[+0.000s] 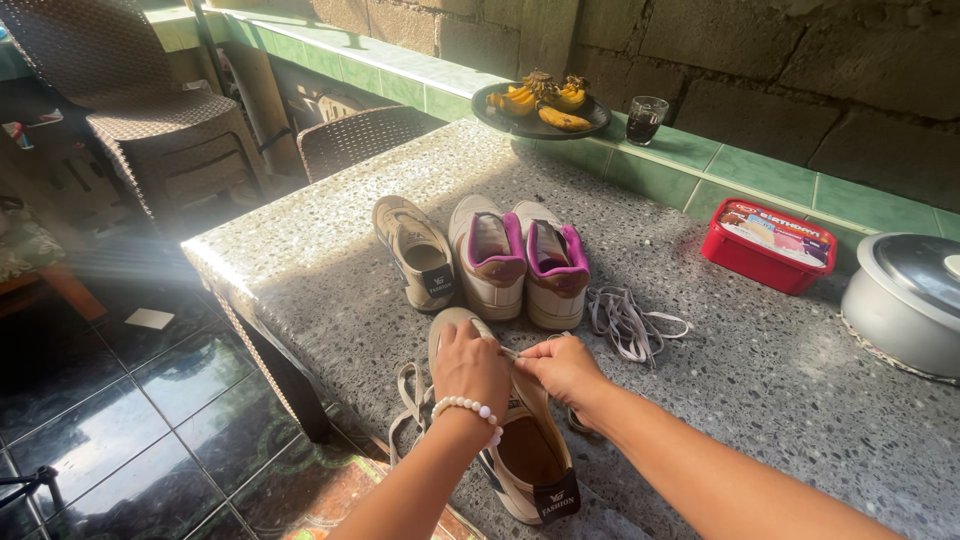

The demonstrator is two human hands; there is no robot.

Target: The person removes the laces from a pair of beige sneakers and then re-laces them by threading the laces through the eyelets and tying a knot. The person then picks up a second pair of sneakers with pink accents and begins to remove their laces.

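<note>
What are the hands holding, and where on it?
Both hands, left hand and right hand, pinch a shoelace at the front of the beige shoe, by the lace's upper part near the eyelets.

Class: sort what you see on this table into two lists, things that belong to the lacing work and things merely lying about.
In use:
left hand
right hand
beige shoe
its lace

Lying about:
three other shoes
loose laces
red tub
fruit plate
glass
pot

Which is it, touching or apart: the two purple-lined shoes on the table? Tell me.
Touching. The head view shows the left purple-lined shoe and right purple-lined shoe pressed side by side, with no gap along their inner edges.
</note>
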